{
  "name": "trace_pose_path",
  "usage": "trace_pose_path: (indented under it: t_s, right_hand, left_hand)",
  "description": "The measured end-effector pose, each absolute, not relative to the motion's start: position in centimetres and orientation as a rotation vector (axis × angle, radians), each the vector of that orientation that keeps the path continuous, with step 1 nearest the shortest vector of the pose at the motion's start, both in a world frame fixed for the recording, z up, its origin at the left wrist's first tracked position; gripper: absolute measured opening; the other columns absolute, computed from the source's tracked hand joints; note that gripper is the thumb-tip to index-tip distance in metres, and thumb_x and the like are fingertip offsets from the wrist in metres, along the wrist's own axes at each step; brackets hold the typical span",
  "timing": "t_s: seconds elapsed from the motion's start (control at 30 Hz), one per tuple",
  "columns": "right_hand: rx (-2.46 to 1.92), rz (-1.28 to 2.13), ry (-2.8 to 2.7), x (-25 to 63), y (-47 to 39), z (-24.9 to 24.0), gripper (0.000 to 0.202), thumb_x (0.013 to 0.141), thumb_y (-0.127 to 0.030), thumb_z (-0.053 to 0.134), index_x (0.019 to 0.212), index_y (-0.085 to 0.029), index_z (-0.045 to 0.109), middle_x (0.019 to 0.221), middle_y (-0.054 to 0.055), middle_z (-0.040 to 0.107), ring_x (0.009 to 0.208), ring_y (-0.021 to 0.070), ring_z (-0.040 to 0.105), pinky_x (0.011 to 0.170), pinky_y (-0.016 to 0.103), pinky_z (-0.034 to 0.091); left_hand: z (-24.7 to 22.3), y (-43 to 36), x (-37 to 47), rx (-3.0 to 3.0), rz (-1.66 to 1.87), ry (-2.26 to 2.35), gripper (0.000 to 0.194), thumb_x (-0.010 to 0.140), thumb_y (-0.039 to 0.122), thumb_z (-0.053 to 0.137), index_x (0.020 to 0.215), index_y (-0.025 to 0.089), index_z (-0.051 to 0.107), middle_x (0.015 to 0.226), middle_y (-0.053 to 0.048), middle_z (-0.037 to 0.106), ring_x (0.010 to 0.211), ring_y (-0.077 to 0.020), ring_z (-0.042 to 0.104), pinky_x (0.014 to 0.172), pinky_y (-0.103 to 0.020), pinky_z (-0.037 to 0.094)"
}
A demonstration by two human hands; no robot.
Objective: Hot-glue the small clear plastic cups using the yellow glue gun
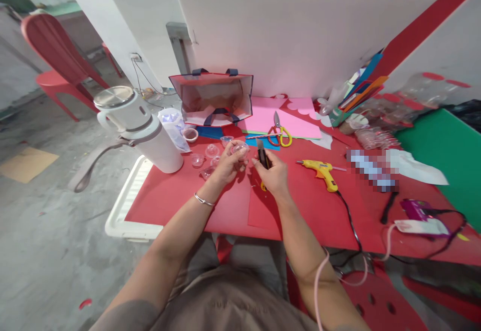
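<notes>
My left hand (228, 164) is closed around a small clear plastic cup (239, 147) and holds it up over the red table covering. My right hand (273, 172) grips a black utility knife (262, 153) with its blade end pointing up and away from me. A short gap separates the knife from the cup. Several more clear plastic cups (197, 159) lie just left of my left hand. Beyond the knife, a pair of scissors (281, 133) with red and yellow handles rests on blue and pink paper. A small yellow piece (263, 186) shows beneath my right hand.
A large white tumbler (158, 143) stands at the left. An open paper bag (214, 100) sits at the back beside pink sheets (263, 113). To the right lie a yellow glue gun (321, 172) with a black cord and a white power strip (421, 227).
</notes>
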State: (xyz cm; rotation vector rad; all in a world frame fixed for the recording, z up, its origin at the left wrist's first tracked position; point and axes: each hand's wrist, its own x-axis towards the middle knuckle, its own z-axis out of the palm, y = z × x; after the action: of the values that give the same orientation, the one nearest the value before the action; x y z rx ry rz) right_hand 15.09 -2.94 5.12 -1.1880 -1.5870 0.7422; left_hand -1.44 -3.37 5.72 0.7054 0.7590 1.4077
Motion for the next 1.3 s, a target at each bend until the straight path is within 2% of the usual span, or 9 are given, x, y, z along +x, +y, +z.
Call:
trace_pose_path:
  t_s: [0.2, 0.33, 0.47, 0.6, 0.73, 0.87, 1.0, 1.2, 1.3]
  right_hand:
    - [-1.228, 0.723, -1.553, 15.1, -3.1, 5.2, 0.033, 0.09, -0.052, 0.073, 0.103, -0.021, 0.075, 0.075, -0.001, 0.066, 0.065, 0.0166, 0.057, 0.066, 0.03, 0.049]
    - [-1.184, 0.787, -1.409, 15.1, -2.8, 5.0, 0.038, 0.09, -0.055, 0.073, 0.109, -0.022, 0.072, 0.082, 0.0, 0.068, 0.074, 0.0189, 0.066, 0.073, 0.032, 0.055]
    - [-1.147, 0.822, -1.282, 15.0, -2.4, 4.8, 0.037, 0.092, -0.055, 0.07, 0.112, -0.024, 0.066, 0.093, 0.002, 0.072, 0.081, 0.021, 0.074, 0.079, 0.034, 0.059]
    - [-1.141, 0.807, -1.316, 15.0, -2.1, 4.4, 0.036, 0.095, -0.054, 0.068, 0.116, -0.025, 0.063, 0.097, 0.003, 0.076, 0.086, 0.0221, 0.077, 0.085, 0.037, 0.06]
    - [-1.205, 0.734, -1.405, 15.2, -1.9, 4.1, 0.04, 0.095, -0.055, 0.067, 0.119, -0.024, 0.066, 0.101, 0.006, 0.078, 0.088, 0.0227, 0.076, 0.087, 0.037, 0.058]
    - [-1.283, 0.739, -1.512, 15.3, -1.8, 3.9, 0.039, 0.094, -0.055, 0.067, 0.114, -0.021, 0.07, 0.092, 0.005, 0.077, 0.079, 0.0222, 0.071, 0.079, 0.036, 0.055]
    - [-1.258, 0.758, -1.552, 15.1, -2.2, 4.0, 0.042, 0.103, -0.057, 0.053, 0.121, -0.022, 0.067, 0.089, 0.004, 0.075, 0.075, 0.0213, 0.072, 0.073, 0.033, 0.054]
    - [-1.203, 0.379, -1.794, 15.0, -2.8, 4.4, 0.044, 0.108, -0.052, 0.045, 0.135, -0.024, 0.066, 0.121, 0.013, 0.076, 0.114, 0.0295, 0.071, 0.095, 0.042, 0.055]
    - [-1.171, 0.365, -1.839, 15.1, -3.0, 4.7, 0.044, 0.111, -0.047, 0.04, 0.14, -0.024, 0.064, 0.129, 0.013, 0.073, 0.118, 0.0288, 0.069, 0.098, 0.042, 0.055]
  left_hand:
    - [5.6, -3.1, -1.4, 0.635, 1.413, 0.756, 0.053, 0.076, 0.059, 0.086, 0.102, 0.024, 0.057, 0.088, 0.001, 0.066, 0.059, -0.0117, 0.066, 0.039, -0.02, 0.039]
    - [5.7, -3.1, -1.2, 0.588, 1.406, 0.751, 0.053, 0.075, 0.063, 0.085, 0.094, 0.022, 0.057, 0.078, 0.002, 0.063, 0.052, -0.0097, 0.059, 0.036, -0.02, 0.031]
    - [5.9, -3.3, -1.2, 0.603, 1.378, 0.785, 0.056, 0.072, 0.058, 0.09, 0.098, 0.023, 0.054, 0.087, 0.002, 0.066, 0.048, -0.0055, 0.053, 0.035, -0.017, 0.02]
    - [5.6, -3.3, -1.2, 0.603, 1.414, 0.764, 0.057, 0.072, 0.052, 0.092, 0.103, 0.025, 0.053, 0.108, -0.004, 0.069, 0.061, -0.0106, 0.066, 0.037, -0.017, 0.031]
    - [5.3, -3.1, -1.3, 0.635, 1.443, 0.715, 0.064, 0.067, 0.045, 0.096, 0.111, 0.029, 0.052, 0.112, -0.001, 0.068, 0.072, -0.014, 0.072, 0.047, -0.018, 0.043]
    - [5.4, -3.1, -1.4, 0.654, 1.439, 0.714, 0.064, 0.068, 0.041, 0.095, 0.119, 0.03, 0.057, 0.117, -0.003, 0.069, 0.072, -0.0131, 0.072, 0.049, -0.018, 0.044]
    - [5.6, -3.0, -1.9, 0.61, 1.416, 0.7, 0.058, 0.077, 0.044, 0.085, 0.128, 0.031, 0.062, 0.122, -0.006, 0.07, 0.072, -0.0137, 0.071, 0.048, -0.02, 0.044]
    - [5.8, -2.9, -2.1, 0.567, 1.46, 0.739, 0.066, 0.076, 0.043, 0.086, 0.136, 0.035, 0.061, 0.119, -0.004, 0.071, 0.072, -0.0116, 0.068, 0.052, -0.02, 0.046]
    - [5.6, -2.8, -2.1, 0.564, 1.486, 0.735, 0.061, 0.077, 0.043, 0.087, 0.132, 0.032, 0.063, 0.119, -0.004, 0.07, 0.073, -0.0111, 0.068, 0.053, -0.019, 0.046]
